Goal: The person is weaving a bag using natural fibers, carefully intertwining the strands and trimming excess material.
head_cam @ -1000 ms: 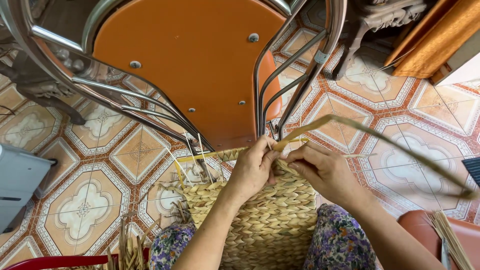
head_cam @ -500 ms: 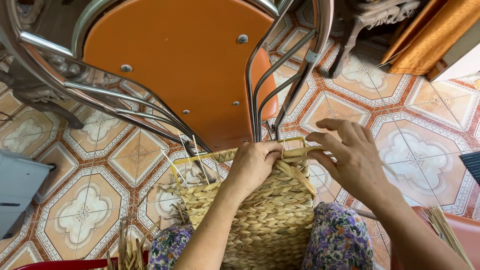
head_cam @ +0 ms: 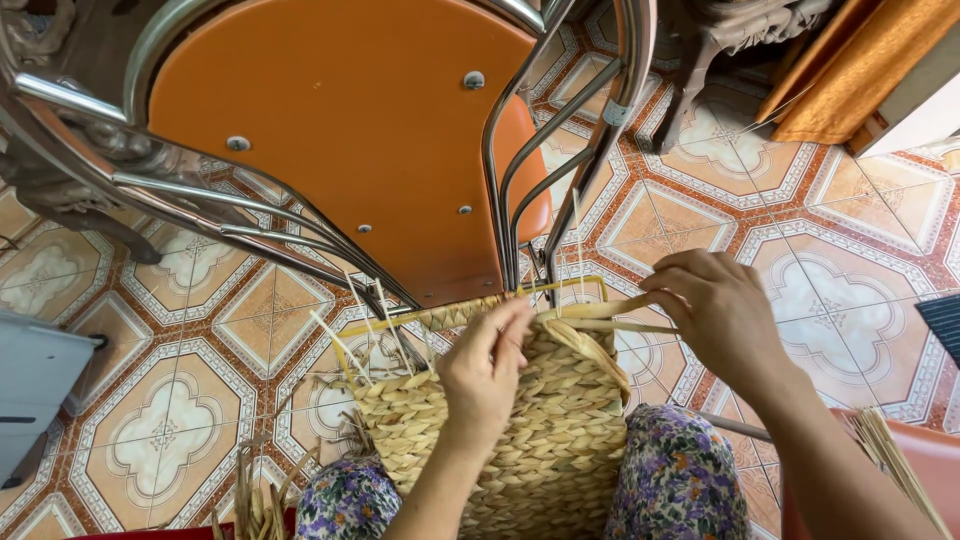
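A half-woven basket (head_cam: 520, 420) of pale straw-coloured braid sits between the person's knees, its finished wall facing up toward the camera and its unfinished rim near the middle of the view. Loose upright stakes (head_cam: 375, 335) of the same fibre stick out from the left part of the rim, and a thin yellowish frame (head_cam: 470, 305) runs along the top edge. The left hand (head_cam: 485, 375) rests on the rim, its fingers together and pressed down on the top row of braid. The right hand (head_cam: 715, 310) is just to the right of the rim, its fingers pinched on a flat strand (head_cam: 610, 312) that runs leftward into the weave; the strand looks taut between hand and basket. Both knees are covered in floral cloth (head_cam: 680, 480) of purple and green.

Right behind the basket stands an orange chair (head_cam: 340, 130) seen from its underside, with chrome tube legs (head_cam: 525, 190) that come down close to the rim. The floor (head_cam: 830, 240) is laid with patterned tiles in orange, cream and white. At the lower left a bundle of dry fibres (head_cam: 255, 495) lies on the floor, and another bundle (head_cam: 895, 455) lies across a reddish seat at the lower right. A grey box (head_cam: 35, 385) shows at the left edge, and an orange curtain (head_cam: 850, 70) hangs at the upper right.
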